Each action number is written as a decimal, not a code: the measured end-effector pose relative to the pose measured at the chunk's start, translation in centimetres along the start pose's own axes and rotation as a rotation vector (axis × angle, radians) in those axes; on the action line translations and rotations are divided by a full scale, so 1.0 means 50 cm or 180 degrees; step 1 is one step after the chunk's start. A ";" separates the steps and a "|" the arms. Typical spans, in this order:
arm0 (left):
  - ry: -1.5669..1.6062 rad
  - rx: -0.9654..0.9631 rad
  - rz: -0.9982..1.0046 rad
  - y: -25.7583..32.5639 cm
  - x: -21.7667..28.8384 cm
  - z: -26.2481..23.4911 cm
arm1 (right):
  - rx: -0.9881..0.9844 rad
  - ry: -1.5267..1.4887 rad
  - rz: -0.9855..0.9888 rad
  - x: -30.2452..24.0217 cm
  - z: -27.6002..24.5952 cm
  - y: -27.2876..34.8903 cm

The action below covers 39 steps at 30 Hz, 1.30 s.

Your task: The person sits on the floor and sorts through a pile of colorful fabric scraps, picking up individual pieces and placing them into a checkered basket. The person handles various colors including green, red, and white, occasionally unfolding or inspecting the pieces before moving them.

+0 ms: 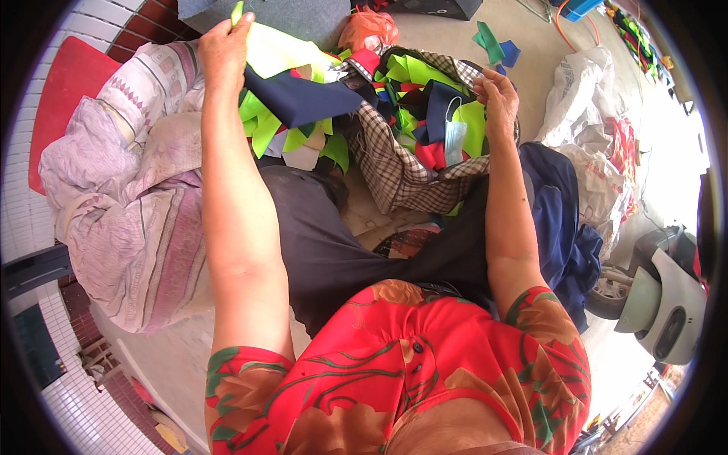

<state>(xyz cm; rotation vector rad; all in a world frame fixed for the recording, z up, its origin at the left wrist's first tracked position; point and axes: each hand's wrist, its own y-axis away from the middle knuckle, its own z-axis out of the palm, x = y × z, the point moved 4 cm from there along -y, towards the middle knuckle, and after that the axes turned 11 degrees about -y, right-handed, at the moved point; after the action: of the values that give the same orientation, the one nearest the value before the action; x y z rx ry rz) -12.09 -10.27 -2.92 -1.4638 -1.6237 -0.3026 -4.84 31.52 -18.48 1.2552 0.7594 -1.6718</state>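
My left hand [224, 54] is raised at the upper left, its fingers closed on a neon yellow fabric scrap [282, 51]. Just below that scrap, a navy fabric piece [307, 98] stretches toward the bag; whether I hold it too, I cannot tell. A brown-and-white checkered bag [390, 163] stands between my knees, stuffed with neon, navy and red scraps. On its contents lies a light blue face mask [455, 142]. Over the bag's right rim my right hand [498, 105] has its fingers bent together; what they pinch, if anything, is too small to make out.
More neon scraps [262, 125] pile up left of the bag. A patterned pale quilt [140, 205] bulges at the left, before a red board [72, 98]. White sacks [584, 114] and a scooter-like vehicle [667, 303] stand at the right. Green and blue scraps [491, 44] lie on the floor.
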 end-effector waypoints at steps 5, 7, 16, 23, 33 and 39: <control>-0.1056 0.0346 -0.0179 -0.018 -0.029 -0.041 | -0.0285 0.1002 0.0006 0.073 0.009 -0.034; -0.1070 0.0449 -0.0290 -0.026 -0.064 -0.050 | -0.0660 0.1467 0.0086 0.100 0.035 -0.040; -0.0721 0.0572 -0.0272 -0.029 -0.107 -0.053 | -0.1230 0.3975 -0.0593 0.234 0.087 -0.132; -0.0125 0.0422 0.0031 -0.002 -0.016 -0.042 | -0.1241 0.3948 -0.0323 0.304 0.069 -0.156; -0.0377 0.0036 0.0657 0.058 0.149 0.001 | -0.2474 0.4724 0.0334 0.321 0.087 -0.073; -0.0233 -0.0387 0.0728 0.106 0.213 0.032 | -0.2113 0.4309 0.0261 0.232 0.077 -0.042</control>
<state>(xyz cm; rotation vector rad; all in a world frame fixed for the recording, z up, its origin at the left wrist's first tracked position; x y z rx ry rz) -6.96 -0.63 2.02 -1.7537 -1.4982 -0.2231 -9.42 25.76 -28.46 1.7431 1.7923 -0.1882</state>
